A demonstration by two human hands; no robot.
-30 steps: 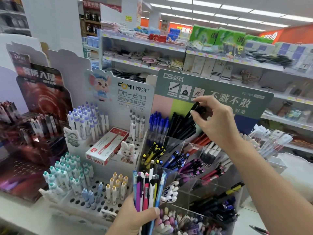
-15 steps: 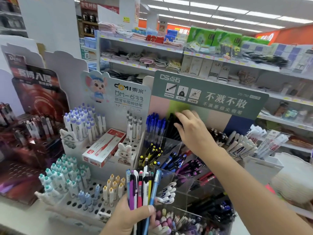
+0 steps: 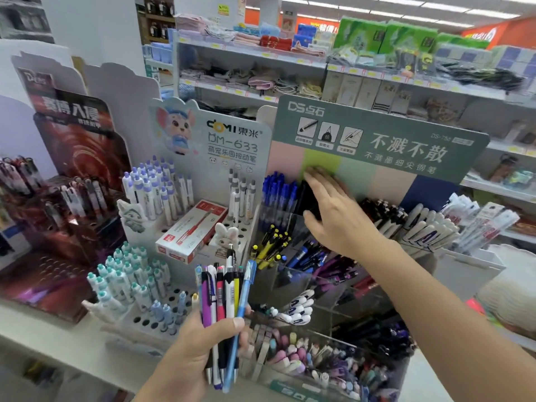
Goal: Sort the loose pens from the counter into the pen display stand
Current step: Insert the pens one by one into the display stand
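My left hand (image 3: 194, 352) grips a bundle of loose pens (image 3: 224, 288) upright at the bottom centre; purple, pink, white, yellow, black and light blue barrels stick up from it. My right hand (image 3: 336, 216) reaches into the clear pen display stand (image 3: 293, 282) under the green header card (image 3: 377, 140). Its fingers lie straight and flat over the black pens (image 3: 304, 198) in the top row, next to the blue pens (image 3: 278, 192). It holds nothing.
A white DM-633 stand (image 3: 185, 198) with white-and-purple pens and a red pen box (image 3: 191, 233) stands to the left. A dark red display (image 3: 66, 198) is further left. White pens (image 3: 426, 227) fill the right of the stand. Shop shelves (image 3: 319, 65) rise behind.
One second ago my right hand pinched a black pen above the top row. It has let the pen go among the black pens and now lies flat over them. The left hand's bundle stays put.
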